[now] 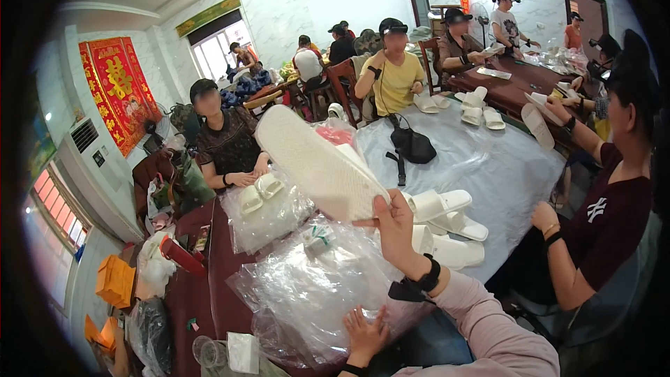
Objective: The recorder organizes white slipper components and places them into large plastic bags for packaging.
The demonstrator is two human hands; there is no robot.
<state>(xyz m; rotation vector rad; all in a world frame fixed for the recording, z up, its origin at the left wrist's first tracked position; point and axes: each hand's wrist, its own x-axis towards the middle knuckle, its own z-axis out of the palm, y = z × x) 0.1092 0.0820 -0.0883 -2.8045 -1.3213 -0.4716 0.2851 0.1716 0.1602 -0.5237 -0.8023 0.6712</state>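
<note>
My right hand (pixel 394 230) grips a white slipper (pixel 317 160) by one end and holds it up over the table. Its textured sole faces me, and the edge of what may be a second slipper shows behind it. Below, my left hand (pixel 366 335) rests with fingers spread on clear plastic bags (pixel 307 293) piled at the near edge. Beside my right wrist, several white slippers (pixel 447 220) lie stacked on a plastic-covered table. Past the raised slipper, a pair of white slippers (pixel 260 192) lies on more plastic in front of a co-worker.
A black pouch (pixel 413 145) with a strap lies on the plastic sheet (pixel 488 160). Co-workers sit across and close on my right, one with a raised hand (pixel 548 220). At the left stand a red box (pixel 183 257), a clear cup (pixel 207 351) and white tissues (pixel 243 352).
</note>
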